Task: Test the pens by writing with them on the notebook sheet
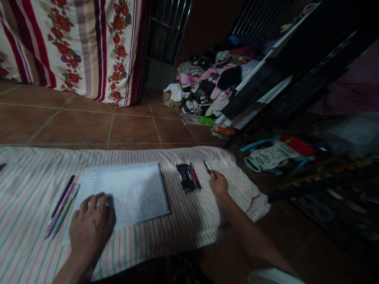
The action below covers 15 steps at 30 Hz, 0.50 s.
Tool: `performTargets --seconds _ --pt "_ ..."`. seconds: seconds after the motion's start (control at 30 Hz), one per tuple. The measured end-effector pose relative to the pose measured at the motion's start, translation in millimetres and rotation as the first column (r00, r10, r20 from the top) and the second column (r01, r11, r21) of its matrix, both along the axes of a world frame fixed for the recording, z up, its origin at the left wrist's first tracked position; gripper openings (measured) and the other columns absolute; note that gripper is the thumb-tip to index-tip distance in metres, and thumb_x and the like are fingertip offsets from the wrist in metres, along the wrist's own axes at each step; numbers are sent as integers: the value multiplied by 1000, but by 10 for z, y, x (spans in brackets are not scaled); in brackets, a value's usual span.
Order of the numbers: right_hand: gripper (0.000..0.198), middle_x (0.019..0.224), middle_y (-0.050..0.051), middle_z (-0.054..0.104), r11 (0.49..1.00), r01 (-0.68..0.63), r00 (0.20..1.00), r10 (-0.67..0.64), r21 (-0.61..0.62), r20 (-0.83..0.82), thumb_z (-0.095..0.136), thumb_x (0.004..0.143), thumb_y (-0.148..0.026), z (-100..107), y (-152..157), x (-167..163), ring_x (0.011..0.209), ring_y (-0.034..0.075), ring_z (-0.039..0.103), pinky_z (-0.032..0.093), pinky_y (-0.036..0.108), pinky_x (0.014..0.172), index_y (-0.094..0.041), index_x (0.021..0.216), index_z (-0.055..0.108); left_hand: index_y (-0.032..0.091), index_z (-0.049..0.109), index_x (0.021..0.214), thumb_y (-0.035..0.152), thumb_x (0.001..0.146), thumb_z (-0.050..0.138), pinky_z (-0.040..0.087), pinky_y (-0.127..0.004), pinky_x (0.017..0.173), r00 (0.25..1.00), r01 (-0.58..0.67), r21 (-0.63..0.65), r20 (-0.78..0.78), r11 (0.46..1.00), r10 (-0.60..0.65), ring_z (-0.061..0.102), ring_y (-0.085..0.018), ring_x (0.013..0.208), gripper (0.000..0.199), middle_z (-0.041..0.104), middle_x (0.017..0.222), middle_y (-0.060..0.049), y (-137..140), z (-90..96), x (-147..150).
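A spiral notebook (134, 189) lies flat on a striped cloth, its page covered with fine writing. My left hand (92, 221) rests on the page's lower left, fingers curled together; a small greyish spot shows at the fingertips, too unclear to name. To the right, my right hand (219, 183) pinches a pen (207, 167) with a dark, slim body, held close over the cloth. Between the notebook and this hand, several pens (188, 178) lie side by side in a row. Left of the notebook are a black pen (62, 196), a pink pen (60, 209) and a green pen (65, 212).
The striped cloth (142, 240) covers the low surface in front of me. Behind it are brown floor tiles (133, 126) and a floral curtain (85, 47). A heap of clothes (213, 79) lies at the back; a colourful bag (275, 154) sits at the right.
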State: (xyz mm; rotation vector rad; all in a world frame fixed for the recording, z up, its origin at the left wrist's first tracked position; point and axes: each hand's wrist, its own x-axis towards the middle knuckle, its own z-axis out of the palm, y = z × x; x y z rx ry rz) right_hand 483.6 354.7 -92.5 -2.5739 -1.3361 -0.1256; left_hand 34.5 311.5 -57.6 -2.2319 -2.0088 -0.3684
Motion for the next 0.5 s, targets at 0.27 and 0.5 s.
performTargets --seconds 0.27,0.5 --pt "39 88 13 63 969 -76 997 67 234 44 38 78 -21 -171 50 -27 87 23 53 38 33 81 -9 107 60 16 58 100 28 82 40 41 -36 67 1000 11 37 26 999 -11 50 -28 97 29 61 106 -9 12 -50 -20" --pt "41 92 17 61 935 -48 998 28 350 63 36 77 -22 -191 47 -123 89 26 51 37 38 82 -7 109 57 18 57 100 29 81 41 41 -38 66 997 33 47 62 998 -36 50 -31 98 27 60 107 -10 9 -70 -37"
